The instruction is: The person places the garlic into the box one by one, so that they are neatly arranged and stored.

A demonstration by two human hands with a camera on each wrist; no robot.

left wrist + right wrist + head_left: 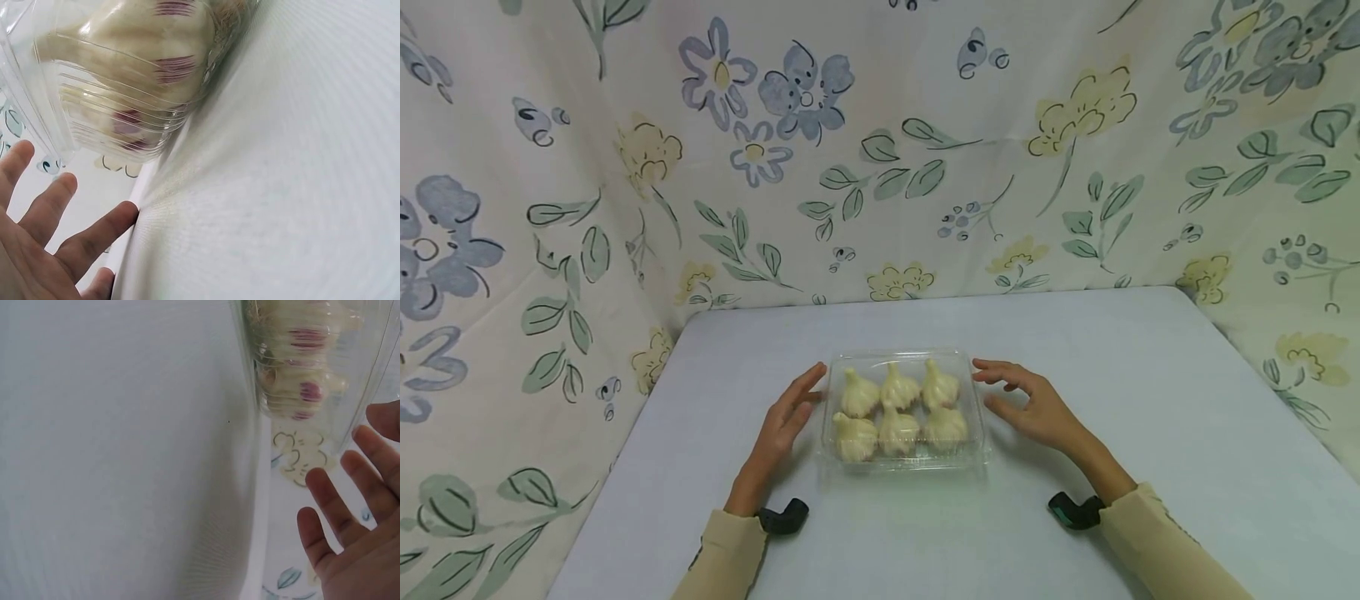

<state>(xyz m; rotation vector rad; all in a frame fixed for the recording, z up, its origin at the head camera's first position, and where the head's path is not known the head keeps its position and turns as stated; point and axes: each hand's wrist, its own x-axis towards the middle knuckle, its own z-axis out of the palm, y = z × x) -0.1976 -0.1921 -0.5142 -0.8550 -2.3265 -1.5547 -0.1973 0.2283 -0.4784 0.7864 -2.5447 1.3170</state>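
Note:
A clear plastic clamshell box (904,461) lies on the table with its lid down, and several garlic bulbs (898,431) show through it in two rows. On its left side is my left hand (782,429), fingers spread and loosely bent, fingertips close by the box wall. My right hand (1033,408) stands at the opposite side, its fingers reaching toward the upper right edge. In the left wrist view, purple streaks mark the garlic (175,69) behind the ribbed plastic. The right wrist view has the relaxed fingers (331,500) beside the box's rim, nothing held.
A white cloth covers the table (925,542). Behind and at both sides hangs a curtain (880,217) printed with flowers and leaves. Each wrist wears a black camera mount, the left one (784,517) and the right one (1075,510) both near the sleeve cuffs.

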